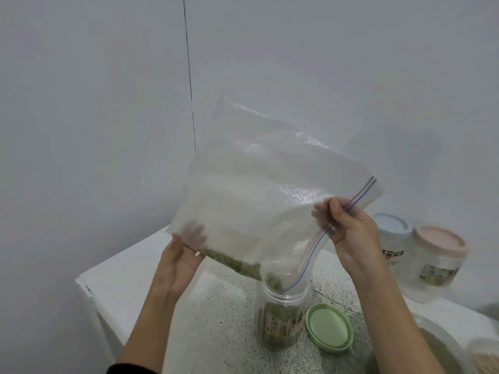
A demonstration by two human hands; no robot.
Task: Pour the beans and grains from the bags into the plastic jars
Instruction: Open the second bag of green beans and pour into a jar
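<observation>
- Two hands up: left hand (179,259) grip on zip bag (259,195) corner, fingers blurred behind plastic; right hand (348,233) pinching its zipper edge.
- Few green beans (235,263) sliding into open jar (282,314) on tabletop (216,306).
- Cut off bottom right: basin (442,344), contents unclear.

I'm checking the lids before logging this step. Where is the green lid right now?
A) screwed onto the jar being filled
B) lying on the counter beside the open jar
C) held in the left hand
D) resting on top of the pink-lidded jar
B: the green lid lies flat on the speckled counter, right of the open jar, whose mouth takes the zip bag held by both hands.
</observation>
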